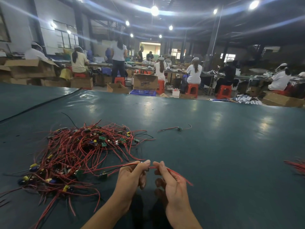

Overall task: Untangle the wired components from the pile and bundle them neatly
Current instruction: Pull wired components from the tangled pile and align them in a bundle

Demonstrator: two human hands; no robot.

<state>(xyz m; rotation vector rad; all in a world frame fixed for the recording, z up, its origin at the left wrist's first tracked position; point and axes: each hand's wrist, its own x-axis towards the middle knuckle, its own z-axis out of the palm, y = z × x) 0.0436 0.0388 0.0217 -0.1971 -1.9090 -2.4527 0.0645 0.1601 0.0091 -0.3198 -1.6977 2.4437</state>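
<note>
From the head camera, a broad dark green, slightly glossy table covering point(206, 129) fills the lower part of the view. On its left side lies a large tangled pile of red and black wires with small green circuit boards and yellow-and-blue capacitors point(77, 156), spreading toward the near left edge. Just right of the pile, both bare hands meet above the table. The left hand point(132, 176) has thumb and fingers pinched narrowly on a thin red and black wired piece point(153, 167), whose left strands run back toward the pile. The right hand point(168, 180) is pinched onto the same piece close beside the left, the fingertips of the two hands almost touching, with the red wire ends trailing out past its fingers to the right. One single wired component with a small green board point(179, 128) lies alone farther out on the table, well apart from the pile. At the far right edge, a few red wire strands point(297, 167) poke into view. A long black cable point(41, 104) crosses the far left of the table.
</note>
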